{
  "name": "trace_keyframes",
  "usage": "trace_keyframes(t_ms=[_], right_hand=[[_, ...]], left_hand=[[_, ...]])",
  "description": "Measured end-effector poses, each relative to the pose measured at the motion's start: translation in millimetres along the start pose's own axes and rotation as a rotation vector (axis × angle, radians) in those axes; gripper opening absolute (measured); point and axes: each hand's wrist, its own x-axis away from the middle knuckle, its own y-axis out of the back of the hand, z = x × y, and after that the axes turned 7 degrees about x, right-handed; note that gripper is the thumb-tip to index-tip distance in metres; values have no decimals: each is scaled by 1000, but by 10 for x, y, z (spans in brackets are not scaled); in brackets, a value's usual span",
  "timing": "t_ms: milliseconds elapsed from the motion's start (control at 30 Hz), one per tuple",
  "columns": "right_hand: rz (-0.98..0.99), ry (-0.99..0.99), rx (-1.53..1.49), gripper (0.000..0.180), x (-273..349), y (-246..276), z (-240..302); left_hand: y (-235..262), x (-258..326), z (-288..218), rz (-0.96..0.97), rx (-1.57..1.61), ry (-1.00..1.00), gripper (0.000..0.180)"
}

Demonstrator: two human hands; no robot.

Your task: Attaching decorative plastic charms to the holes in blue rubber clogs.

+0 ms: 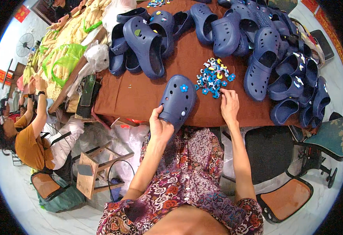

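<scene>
A navy clog is in my left hand, toe pointing away from me. My fingers go into its foot opening and the thumb presses its side. The clog's holed top bears a blue flower charm and a small white charm. My right hand rests by the near right edge of a pile of shoe charms in blue, white, yellow and black. Its fingers are drawn together at the pile; whatever is between their tips is too small to name.
The brown cloth-covered table carries more navy clogs at the far left and a large heap of clogs at the right. Left of it, a person handles pale corn-like cobs. A wooden stool and black chair stand below.
</scene>
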Motion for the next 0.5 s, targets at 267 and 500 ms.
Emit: trace_keyframes(t_ms=[267,500], right_hand=[[-17,56,-32,21,-11,19,14],[-8,-21,-47,18,2,-16,-15]], left_hand=[[21,74,5,-57,-78,-50,45],[54,56,0,-26,-62,-60,42]])
